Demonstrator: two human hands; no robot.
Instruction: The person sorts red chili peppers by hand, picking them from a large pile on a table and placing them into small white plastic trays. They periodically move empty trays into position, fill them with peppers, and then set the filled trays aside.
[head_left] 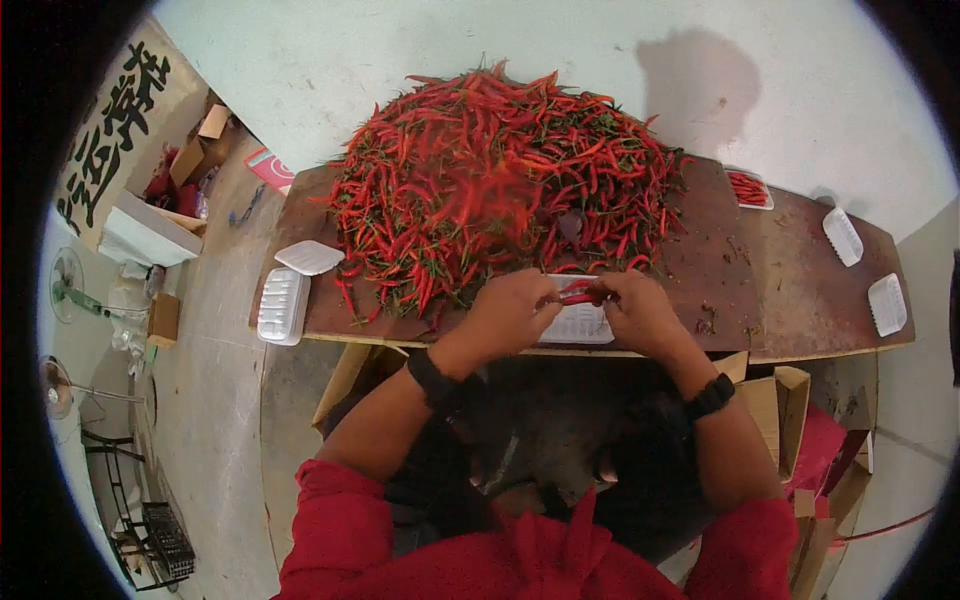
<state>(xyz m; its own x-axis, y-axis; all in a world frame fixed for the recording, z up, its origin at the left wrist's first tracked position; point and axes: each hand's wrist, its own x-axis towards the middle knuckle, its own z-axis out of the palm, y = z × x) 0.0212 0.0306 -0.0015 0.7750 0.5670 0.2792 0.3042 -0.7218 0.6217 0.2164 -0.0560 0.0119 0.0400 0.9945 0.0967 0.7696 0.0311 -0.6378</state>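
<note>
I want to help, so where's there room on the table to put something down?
The table is mostly bare rightward, between the chili tray and two white trays. Crowded: the chili pile, and the tray between left hand and right hand.

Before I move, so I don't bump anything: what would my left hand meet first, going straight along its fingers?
Your left hand would first meet the red chilies between both hands, then probably the right hand; depth over the white tray is unclear.

Produce workroom, heaped chilies, white trays, cardboard boxes, concrete floor
</note>
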